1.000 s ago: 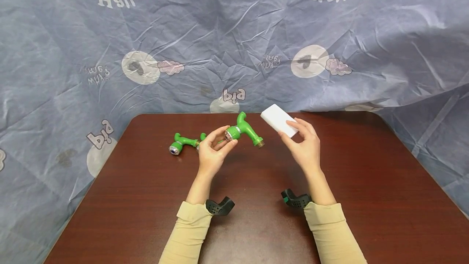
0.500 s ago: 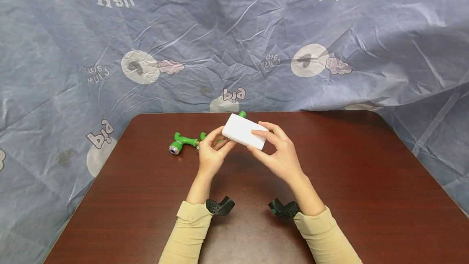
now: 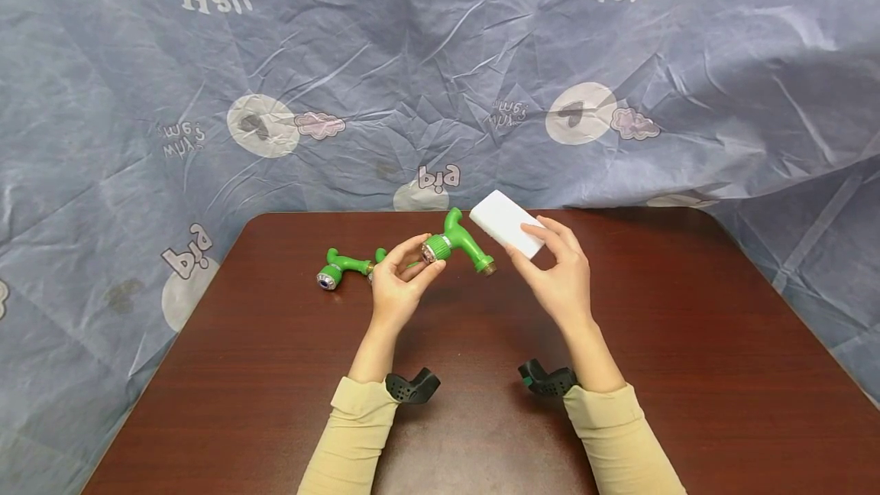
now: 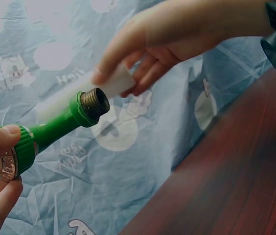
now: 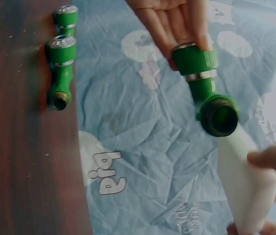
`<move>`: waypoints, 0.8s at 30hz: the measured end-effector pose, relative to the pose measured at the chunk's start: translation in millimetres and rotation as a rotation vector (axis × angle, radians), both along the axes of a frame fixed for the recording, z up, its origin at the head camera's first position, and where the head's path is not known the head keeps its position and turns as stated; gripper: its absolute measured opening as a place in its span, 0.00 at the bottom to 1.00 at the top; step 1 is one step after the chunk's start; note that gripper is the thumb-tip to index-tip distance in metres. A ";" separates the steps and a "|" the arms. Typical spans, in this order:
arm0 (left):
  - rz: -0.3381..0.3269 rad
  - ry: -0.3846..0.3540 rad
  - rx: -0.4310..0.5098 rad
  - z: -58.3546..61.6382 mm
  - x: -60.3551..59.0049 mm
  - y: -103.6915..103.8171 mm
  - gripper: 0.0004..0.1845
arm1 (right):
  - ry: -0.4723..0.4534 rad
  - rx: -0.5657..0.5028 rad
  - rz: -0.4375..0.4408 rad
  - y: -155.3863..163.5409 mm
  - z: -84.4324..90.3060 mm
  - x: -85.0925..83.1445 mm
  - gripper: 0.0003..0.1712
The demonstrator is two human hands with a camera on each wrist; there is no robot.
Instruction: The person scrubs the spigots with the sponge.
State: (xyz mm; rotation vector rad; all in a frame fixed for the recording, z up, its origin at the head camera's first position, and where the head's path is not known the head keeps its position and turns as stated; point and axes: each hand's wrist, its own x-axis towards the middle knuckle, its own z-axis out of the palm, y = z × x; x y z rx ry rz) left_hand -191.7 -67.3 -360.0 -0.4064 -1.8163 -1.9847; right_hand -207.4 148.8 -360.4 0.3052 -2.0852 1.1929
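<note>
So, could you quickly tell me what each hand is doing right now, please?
Left hand: pinches the green tap by its ribbed end.
Right hand: holds the white sponge block.

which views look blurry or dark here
Head view: evenly lit and sharp, green tap and white block crisp. Left wrist view: dim, the right hand and block soft with blur, tap thread sharper. Right wrist view: hazy throughout, the block washed out.

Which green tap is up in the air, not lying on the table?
The tap that the left hand pinches by its ribbed end, right beside the white block. The other taps lie on the table, further left.
</note>
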 end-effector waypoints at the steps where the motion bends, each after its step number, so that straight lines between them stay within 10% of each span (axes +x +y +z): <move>1: -0.002 0.002 0.000 0.0 0.1 0.1 0.23 | 0.005 0.001 0.029 -0.7 1.1 0.8 0.21; 14: 0.005 0.018 -0.026 1.1 1.2 0.9 0.22 | 0.030 0.169 0.274 -16.3 7.9 12.5 0.21; 24: 0.006 -0.004 -0.022 1.9 1.5 1.3 0.23 | -0.098 0.050 0.049 1.5 -6.5 -4.5 0.19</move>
